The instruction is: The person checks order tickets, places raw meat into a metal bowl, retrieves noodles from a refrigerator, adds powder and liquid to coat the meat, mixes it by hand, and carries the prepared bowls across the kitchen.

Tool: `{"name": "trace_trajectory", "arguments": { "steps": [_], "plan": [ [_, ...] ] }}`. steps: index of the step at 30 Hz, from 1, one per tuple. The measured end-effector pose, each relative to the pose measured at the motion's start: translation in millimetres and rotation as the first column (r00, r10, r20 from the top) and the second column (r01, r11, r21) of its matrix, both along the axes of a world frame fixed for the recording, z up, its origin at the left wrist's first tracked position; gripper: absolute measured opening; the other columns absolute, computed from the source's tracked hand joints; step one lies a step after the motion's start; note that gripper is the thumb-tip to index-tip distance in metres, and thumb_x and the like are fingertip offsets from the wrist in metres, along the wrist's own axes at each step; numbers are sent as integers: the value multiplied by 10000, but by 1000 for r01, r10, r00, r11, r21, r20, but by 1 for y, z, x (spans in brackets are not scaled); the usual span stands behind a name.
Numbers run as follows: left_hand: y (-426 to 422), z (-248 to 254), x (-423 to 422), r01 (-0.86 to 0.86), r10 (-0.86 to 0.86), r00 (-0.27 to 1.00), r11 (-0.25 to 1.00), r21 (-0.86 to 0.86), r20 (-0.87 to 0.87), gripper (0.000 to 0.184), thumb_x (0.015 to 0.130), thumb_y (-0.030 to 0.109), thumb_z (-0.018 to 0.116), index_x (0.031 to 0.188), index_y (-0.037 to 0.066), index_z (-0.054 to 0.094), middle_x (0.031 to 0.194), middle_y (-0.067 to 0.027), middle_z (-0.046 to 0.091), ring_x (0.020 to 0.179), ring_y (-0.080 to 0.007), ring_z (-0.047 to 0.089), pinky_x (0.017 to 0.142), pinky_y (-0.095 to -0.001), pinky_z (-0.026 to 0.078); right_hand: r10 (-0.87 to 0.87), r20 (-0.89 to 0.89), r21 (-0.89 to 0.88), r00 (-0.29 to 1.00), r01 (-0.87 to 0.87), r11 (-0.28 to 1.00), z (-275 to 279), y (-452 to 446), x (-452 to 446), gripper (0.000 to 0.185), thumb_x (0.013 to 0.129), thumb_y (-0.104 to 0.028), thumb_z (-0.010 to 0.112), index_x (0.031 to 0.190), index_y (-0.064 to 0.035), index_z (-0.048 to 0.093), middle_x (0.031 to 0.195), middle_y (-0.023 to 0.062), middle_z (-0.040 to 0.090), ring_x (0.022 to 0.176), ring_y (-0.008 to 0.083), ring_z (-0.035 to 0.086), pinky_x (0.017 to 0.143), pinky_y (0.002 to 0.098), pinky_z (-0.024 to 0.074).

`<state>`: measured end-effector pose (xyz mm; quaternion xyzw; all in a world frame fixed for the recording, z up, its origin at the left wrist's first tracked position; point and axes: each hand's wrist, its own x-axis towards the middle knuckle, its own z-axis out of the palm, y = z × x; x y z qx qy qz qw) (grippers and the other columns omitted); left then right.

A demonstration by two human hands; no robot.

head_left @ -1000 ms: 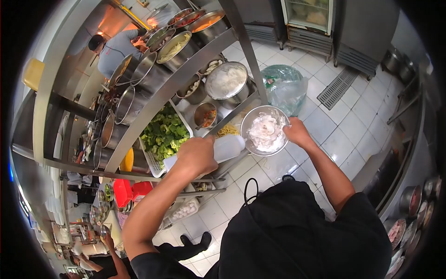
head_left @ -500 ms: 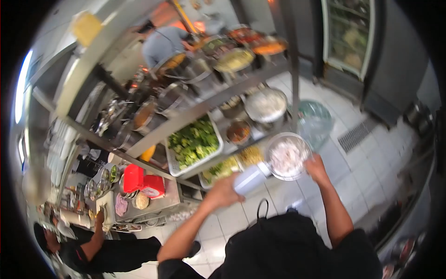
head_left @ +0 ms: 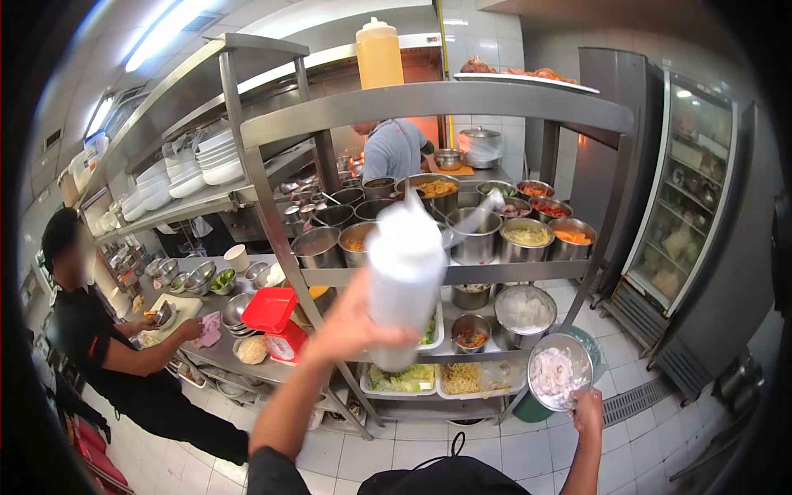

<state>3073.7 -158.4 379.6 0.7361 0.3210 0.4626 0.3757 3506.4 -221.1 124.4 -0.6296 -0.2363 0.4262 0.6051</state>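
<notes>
Raised in front of the steel shelf, my left hand (head_left: 351,326) is closed around a white squeeze bottle (head_left: 404,285). The bottle is roughly upright, cap on top, and its upper part is blurred. Low on the right, my right hand (head_left: 587,412) grips the edge of a metal bowl (head_left: 585,361). White-coated pieces (head_left: 553,375) fill the bowl; I cannot tell what they are. Behind the bottle on the shelf stand several metal pots of food, including one with yellow strips (head_left: 528,235).
The steel shelf unit (head_left: 437,107) fills the middle, with a yellow squeeze bottle (head_left: 379,58) on top. A co-worker (head_left: 107,338) stands at the left counter near a red scale (head_left: 280,326). Another person in grey (head_left: 396,153) is behind the shelf. A glass-door fridge (head_left: 685,194) stands right.
The view has swung up and levelled. The squeeze bottle has gone from lying tilted beside the bowl to upright and raised, away from it. The bowl stays in my right hand.
</notes>
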Motion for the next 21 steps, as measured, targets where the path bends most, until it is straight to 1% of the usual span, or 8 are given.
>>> {"name": "trace_trajectory", "arguments": {
  "steps": [3,4,6,8,13,17,18,21],
  "plan": [
    [5,103,-23,-243,226,970,939,243,96,586,618,115,763,1144,-7,537,995,-100,632,900,-193,625,823,-346,507,-2,-11,28,1000,3,1000,1,-19,4,192,718,-14,522,891,55,570,673,88,577,465,155,508,354,292,353],
    [15,131,-24,-213,110,942,926,313,317,498,669,100,726,1116,-18,540,998,-115,626,881,-198,626,785,-343,518,-9,-17,37,1000,9,999,1,-30,4,190,717,-14,523,886,58,570,671,89,577,464,156,509,350,290,351],
    [44,195,-32,-326,57,898,752,573,437,369,706,40,692,1046,-29,564,948,-111,636,810,-197,630,717,-329,523,-33,-13,21,999,34,999,-6,-43,6,174,715,-4,522,868,62,569,665,97,580,458,165,515,344,296,352],
    [78,250,-44,-364,78,917,566,740,391,258,708,59,734,918,-40,621,824,-102,665,722,-187,644,677,-319,521,-70,4,-18,998,70,997,-21,-55,11,147,713,15,520,843,65,567,658,107,584,449,183,526,340,311,359],
    [197,291,-92,-698,520,712,458,550,471,649,598,167,828,1120,-56,513,1048,-174,618,925,-244,617,759,-367,516,-94,-11,-83,996,93,992,-15,-82,-8,109,728,5,536,820,51,573,629,82,574,441,157,516,347,301,371],
    [250,270,-129,-605,621,774,664,439,129,464,638,162,762,1034,-38,626,918,-113,651,813,-223,626,708,-373,493,-140,-5,-85,990,139,987,-32,-94,-12,96,725,16,549,798,59,592,634,72,572,471,148,518,383,297,371],
    [268,262,-137,-668,685,717,622,409,128,452,655,168,760,1037,-39,633,911,-105,646,800,-211,622,683,-364,490,-147,22,-89,989,148,985,-34,-89,-11,98,724,20,548,797,61,598,640,70,574,482,148,520,396,300,375],
    [262,268,-141,-556,570,822,795,242,15,468,711,245,775,1069,-24,636,969,-113,640,827,-206,614,720,-343,487,-158,56,-134,986,164,977,-44,-87,-4,116,719,28,545,798,65,621,650,60,578,511,151,521,440,311,388]
  ]
}}
